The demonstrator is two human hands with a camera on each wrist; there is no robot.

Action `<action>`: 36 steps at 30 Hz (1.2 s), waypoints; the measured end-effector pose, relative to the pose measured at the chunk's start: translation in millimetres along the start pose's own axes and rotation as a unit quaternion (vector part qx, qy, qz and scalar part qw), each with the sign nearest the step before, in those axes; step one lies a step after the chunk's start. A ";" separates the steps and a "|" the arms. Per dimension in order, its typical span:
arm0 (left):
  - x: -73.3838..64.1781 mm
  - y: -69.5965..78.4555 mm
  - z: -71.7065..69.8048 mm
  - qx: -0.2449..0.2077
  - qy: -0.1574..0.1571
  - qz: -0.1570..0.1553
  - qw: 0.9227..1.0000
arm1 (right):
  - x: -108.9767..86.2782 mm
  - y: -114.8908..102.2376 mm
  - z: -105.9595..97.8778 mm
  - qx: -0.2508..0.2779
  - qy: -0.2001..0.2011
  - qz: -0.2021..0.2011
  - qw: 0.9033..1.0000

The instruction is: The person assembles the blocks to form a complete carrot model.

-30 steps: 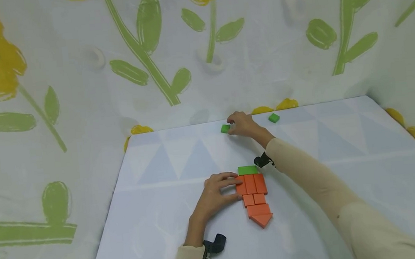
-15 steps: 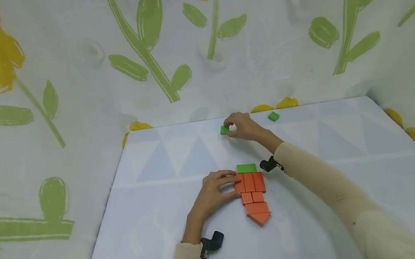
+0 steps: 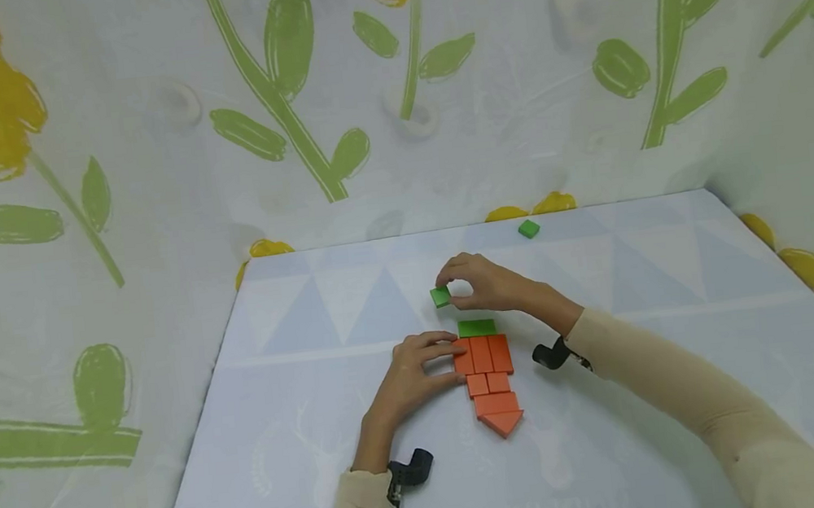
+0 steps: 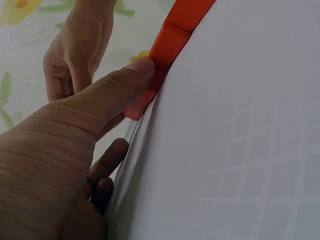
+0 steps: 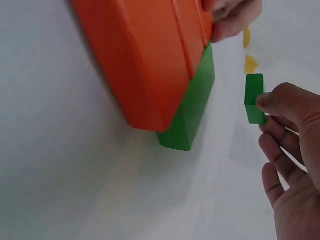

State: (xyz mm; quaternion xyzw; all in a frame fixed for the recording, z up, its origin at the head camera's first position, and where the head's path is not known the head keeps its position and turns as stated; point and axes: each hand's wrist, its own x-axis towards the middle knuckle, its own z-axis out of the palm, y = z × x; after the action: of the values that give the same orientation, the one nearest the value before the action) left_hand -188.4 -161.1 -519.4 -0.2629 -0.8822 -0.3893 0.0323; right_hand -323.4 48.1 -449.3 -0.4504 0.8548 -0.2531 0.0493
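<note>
My right hand (image 3: 491, 283) pinches a small green block (image 3: 440, 296) between thumb and fingertips, above the table beyond the arrangement. In the right wrist view this green block (image 5: 254, 90) shows its narrow faces. My left hand (image 3: 411, 376) holds the leftmost upright orange block (image 3: 464, 359), thumb near its lower end and fingers near its upper end. Beside it stand two more upright orange blocks (image 3: 490, 354). Two small orange blocks (image 3: 488, 383), a wider piece and an orange triangle block (image 3: 503, 423) follow toward me. A flat green block (image 3: 476, 327) touches the row's far side.
Another small green block (image 3: 529, 229) lies near the back edge of the white table (image 3: 284, 429). A fabric backdrop (image 3: 511, 113) with flowers and leaves stands behind and to the sides. Black wrist cameras (image 3: 411, 468) sit on both wrists.
My right hand has taken hold of the small green block near the back edge and brought it toward me, close to the arrangement. The left hand stays at the orange blocks.
</note>
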 end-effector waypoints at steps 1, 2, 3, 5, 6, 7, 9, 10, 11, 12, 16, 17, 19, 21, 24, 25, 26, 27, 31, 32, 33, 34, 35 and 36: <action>0.0 -0.1 0.2 0.002 0.000 0.001 1.000 | -3.3 -1.1 1.1 0.001 -0.003 -0.002 1.000; 0.0 0.0 0.3 0.003 -0.001 0.001 1.000 | -6.2 -2.4 2.1 0.004 -0.005 -0.006 1.000; 0.0 0.0 0.5 0.003 0.000 0.002 1.000 | -8.8 -3.6 2.8 0.007 -0.009 -0.005 1.000; -0.1 0.2 1.0 0.004 -0.001 0.003 1.000 | -14.2 -5.5 4.2 0.012 -0.018 0.000 1.000; -0.2 0.4 1.3 0.004 -0.001 0.003 1.000 | -16.4 -6.1 4.9 0.014 -0.023 0.004 1.000; 0.0 0.1 1.5 0.003 -0.002 0.003 1.000 | -18.1 -6.1 5.4 0.015 -0.028 0.007 0.999; 0.7 -0.2 2.2 0.001 -0.002 0.004 1.000 | -21.0 -5.5 6.1 0.016 -0.037 0.013 0.999; 1.0 -0.4 2.8 0.001 -0.002 0.003 1.000 | -22.2 -4.8 6.5 0.014 -0.040 0.013 0.999; 1.4 -0.6 3.3 0.000 -0.001 0.003 1.000 | -22.9 -4.1 6.9 0.013 -0.041 0.009 0.999; 1.7 -0.7 3.8 -0.001 -0.001 0.003 1.000 | -23.4 -3.2 7.2 0.011 -0.043 0.007 0.999; 2.7 -0.4 4.4 -0.004 0.000 -0.001 1.000 | -23.3 -0.4 8.1 0.008 -0.050 0.004 0.999; 2.5 -0.1 3.9 -0.004 -0.001 -0.003 1.000 | -22.7 0.1 8.8 0.011 -0.053 0.003 0.999; 1.6 0.0 2.8 -0.004 -0.002 -0.010 1.000 | -21.2 1.0 10.7 0.013 -0.060 0.004 0.998; 0.8 -0.2 1.6 -0.002 -0.004 -0.013 1.000 | -20.3 1.6 12.7 0.013 -0.066 0.005 0.998; -0.1 -0.2 1.4 -0.004 -0.005 -0.013 1.000 | -21.7 2.4 14.6 0.002 -0.067 0.007 0.998; 0.2 0.2 1.4 -0.004 -0.006 -0.011 1.000 | -22.8 2.5 14.2 0.001 -0.066 0.013 0.998; 0.7 0.5 1.6 -0.006 -0.007 -0.009 1.000 | -24.1 2.5 13.6 -0.002 -0.064 0.018 0.998; 1.1 1.0 1.6 -0.008 -0.007 -0.008 1.000 | -25.3 2.7 12.8 -0.002 -0.061 0.022 0.998; 2.0 2.1 1.1 -0.010 -0.006 -0.007 1.000 | -29.5 4.4 9.7 0.003 -0.043 0.040 0.998; 1.8 1.9 0.9 -0.009 -0.005 -0.007 1.000 | -30.2 5.1 8.9 0.001 -0.034 0.041 0.999; 1.6 1.8 0.8 -0.006 -0.004 -0.006 1.000 | -30.5 6.1 8.1 -0.001 -0.022 0.043 0.999; 1.2 1.4 0.7 -0.004 -0.003 -0.007 1.000 | -30.9 7.1 6.9 -0.006 -0.009 0.043 0.999; 0.6 0.9 0.8 -0.002 -0.002 -0.006 1.000 | -31.1 8.8 5.7 -0.014 0.007 0.046 0.999; -0.1 0.5 1.0 0.000 -0.001 -0.007 1.000 | -31.1 11.1 4.4 -0.024 0.025 0.050 0.998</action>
State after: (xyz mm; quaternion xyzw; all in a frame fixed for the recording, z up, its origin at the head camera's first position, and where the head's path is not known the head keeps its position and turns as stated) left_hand -187.9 -160.2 -519.7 -0.2570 -0.8840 -0.3895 0.0289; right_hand -311.9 76.3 -462.9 -0.4014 0.8831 -0.2410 0.0302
